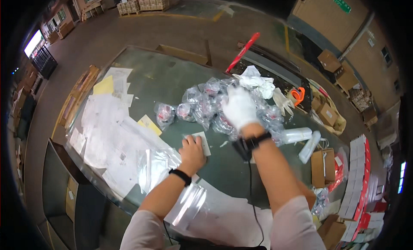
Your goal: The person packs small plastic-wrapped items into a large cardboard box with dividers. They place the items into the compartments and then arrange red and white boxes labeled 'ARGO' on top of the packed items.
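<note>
From where I watched, the bare left hand [192, 152] lay flat on a small pale rectangular card [202, 142] on the dark green counter [172, 82], fingers pressed together and bent over its near edge, apparently pinning it so that it would not slide on the smooth top. The right hand [239, 107], in a white fabric glove, reached further out and rested on a heap of small clear plastic bags with red and dark round parts inside [206, 105]; its fingers were curled down into the heap, but I could not tell whether they pinched one bag or only pressed on the pile. The heap sat near the middle of the counter, just beyond the card, within easy reach of both hands. A black strap with a small dark device [246, 145] sat on the right wrist, its cable trailing back toward the body, and a black band [180, 176] ringed the left wrist. To the left lay a spread of white paper sheets and yellow slips [107, 125], kept apart from the bags, and a stack of empty clear zip bags [159, 166] lay just beside the left forearm, close at hand. A white plastic bottle on its side [297, 134] lay right of the heap.
</note>
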`<state>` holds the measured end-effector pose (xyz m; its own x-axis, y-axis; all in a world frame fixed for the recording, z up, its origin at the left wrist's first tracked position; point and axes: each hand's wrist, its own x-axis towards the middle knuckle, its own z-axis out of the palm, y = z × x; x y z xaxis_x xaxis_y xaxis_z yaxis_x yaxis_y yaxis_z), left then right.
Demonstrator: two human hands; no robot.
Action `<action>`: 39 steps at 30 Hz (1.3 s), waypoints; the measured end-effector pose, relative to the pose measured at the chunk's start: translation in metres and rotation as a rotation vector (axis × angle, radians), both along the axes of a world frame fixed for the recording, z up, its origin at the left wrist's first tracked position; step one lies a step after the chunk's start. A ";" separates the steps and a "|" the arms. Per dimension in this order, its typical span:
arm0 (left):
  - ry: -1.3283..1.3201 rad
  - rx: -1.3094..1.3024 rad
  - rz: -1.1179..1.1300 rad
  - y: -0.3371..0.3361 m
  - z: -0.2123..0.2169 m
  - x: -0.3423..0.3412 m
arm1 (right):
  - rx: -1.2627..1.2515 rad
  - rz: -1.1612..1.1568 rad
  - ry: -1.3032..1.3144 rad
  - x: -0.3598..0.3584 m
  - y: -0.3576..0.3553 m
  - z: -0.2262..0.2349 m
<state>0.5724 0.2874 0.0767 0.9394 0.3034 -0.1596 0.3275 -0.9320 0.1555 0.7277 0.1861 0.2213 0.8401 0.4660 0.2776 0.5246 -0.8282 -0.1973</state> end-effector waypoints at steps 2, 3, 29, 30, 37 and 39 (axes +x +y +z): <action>-0.074 0.018 -0.135 -0.002 0.015 -0.007 | -0.279 -0.010 0.270 0.068 0.025 -0.019; -0.128 -0.051 -0.128 0.010 0.010 -0.004 | -0.388 0.013 0.430 0.079 0.042 -0.024; -0.292 -1.375 0.353 0.012 0.124 -0.085 | 0.130 -0.097 0.579 -0.053 -0.076 -0.040; -0.317 -1.430 0.283 0.000 0.128 -0.097 | 0.093 -0.067 0.594 -0.054 -0.084 -0.052; -0.082 -1.375 0.018 -0.095 0.133 -0.148 | 1.054 -0.331 0.714 -0.335 -0.360 0.061; -0.029 -1.310 -0.145 -0.131 0.130 -0.155 | 1.357 -0.704 0.749 -0.439 -0.434 0.104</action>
